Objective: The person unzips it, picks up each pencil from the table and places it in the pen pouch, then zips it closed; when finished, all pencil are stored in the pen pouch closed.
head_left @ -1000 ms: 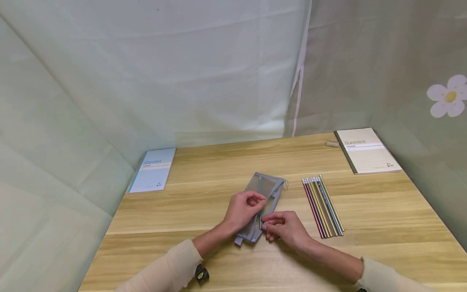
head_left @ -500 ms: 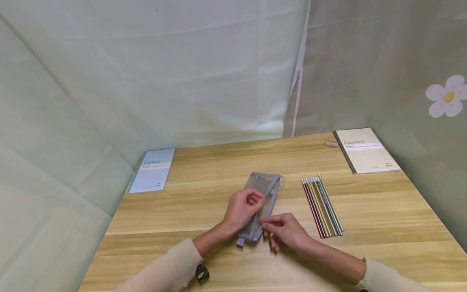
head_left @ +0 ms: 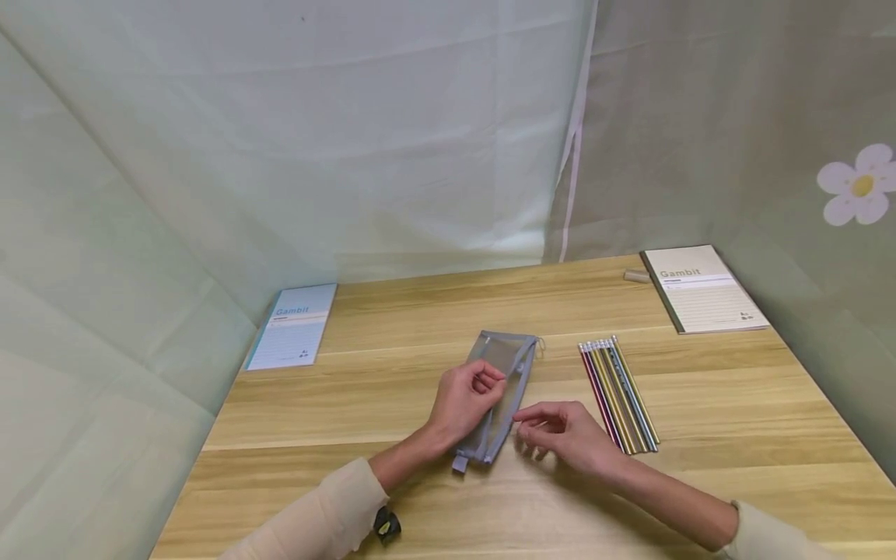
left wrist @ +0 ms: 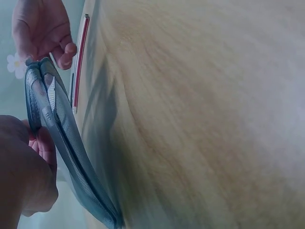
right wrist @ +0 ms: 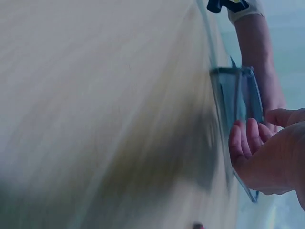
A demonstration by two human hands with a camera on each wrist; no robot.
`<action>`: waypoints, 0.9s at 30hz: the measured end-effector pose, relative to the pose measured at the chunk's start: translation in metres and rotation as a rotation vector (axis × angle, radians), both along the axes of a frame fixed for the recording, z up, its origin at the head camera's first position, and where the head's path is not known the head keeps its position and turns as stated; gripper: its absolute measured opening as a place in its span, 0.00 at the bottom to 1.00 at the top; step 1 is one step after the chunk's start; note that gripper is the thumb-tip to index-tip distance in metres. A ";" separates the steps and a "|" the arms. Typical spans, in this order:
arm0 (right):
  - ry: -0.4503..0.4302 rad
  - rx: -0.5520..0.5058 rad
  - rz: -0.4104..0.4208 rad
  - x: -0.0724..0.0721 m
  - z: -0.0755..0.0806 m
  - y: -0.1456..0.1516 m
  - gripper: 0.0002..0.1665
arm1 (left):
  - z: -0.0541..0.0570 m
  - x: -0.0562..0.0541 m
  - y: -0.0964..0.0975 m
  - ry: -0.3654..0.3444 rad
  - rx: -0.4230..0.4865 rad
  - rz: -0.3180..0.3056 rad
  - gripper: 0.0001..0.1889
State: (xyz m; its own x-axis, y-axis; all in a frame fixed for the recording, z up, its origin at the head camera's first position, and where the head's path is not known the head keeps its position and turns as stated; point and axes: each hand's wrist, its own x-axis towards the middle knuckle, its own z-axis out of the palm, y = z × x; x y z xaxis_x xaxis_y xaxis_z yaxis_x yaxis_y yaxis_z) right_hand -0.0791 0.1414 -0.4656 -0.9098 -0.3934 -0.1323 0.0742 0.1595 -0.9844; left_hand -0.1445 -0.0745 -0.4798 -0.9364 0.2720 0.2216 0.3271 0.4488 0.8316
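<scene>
A grey mesh zip pencil case (head_left: 500,350) lies slanted on the table, its mouth spread apart along the right side. My left hand (head_left: 463,408) grips its upper edge near the middle, fingers curled over the rim; the left wrist view shows the fingers at the case (left wrist: 71,143). Off the case's right edge is my right hand (head_left: 563,435), its fingers loosely bent with nothing between them and the fingertips close to the rim. The right wrist view shows the same relaxed right hand (right wrist: 267,152) in front of the case. To its right lies a row of several pencils (head_left: 619,397).
A blue-edged notebook (head_left: 292,327) lies at the back left and a dark-spined notebook (head_left: 705,289) at the back right. Beside the latter is a small grey eraser-like block (head_left: 637,275). Cloth walls (head_left: 448,155) enclose the wooden table (head_left: 315,482).
The teal pencil that my right hand pinched at the case's mouth has slipped inside. My right hand has let go and drawn back to the right. The left hand keeps its hold.
</scene>
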 end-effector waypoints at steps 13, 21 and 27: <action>0.476 0.327 -0.268 -0.011 0.011 0.061 0.22 | -0.002 0.000 -0.003 -0.002 0.021 -0.007 0.02; 0.742 0.460 -0.358 -0.019 -0.002 0.096 0.29 | -0.001 0.001 -0.003 -0.016 0.038 -0.006 0.03; 0.771 0.508 -0.391 -0.023 -0.011 0.114 0.29 | -0.002 0.002 -0.004 -0.021 0.045 -0.003 0.03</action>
State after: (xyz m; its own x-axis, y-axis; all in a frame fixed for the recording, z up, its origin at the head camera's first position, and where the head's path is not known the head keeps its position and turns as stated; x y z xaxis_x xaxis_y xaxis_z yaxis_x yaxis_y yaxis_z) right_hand -0.1020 0.2551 -0.4766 -0.8713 -0.1093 0.4785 -0.4184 0.6750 -0.6077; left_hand -0.1429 -0.0787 -0.4822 -0.9402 0.2652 0.2137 0.3106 0.4099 0.8576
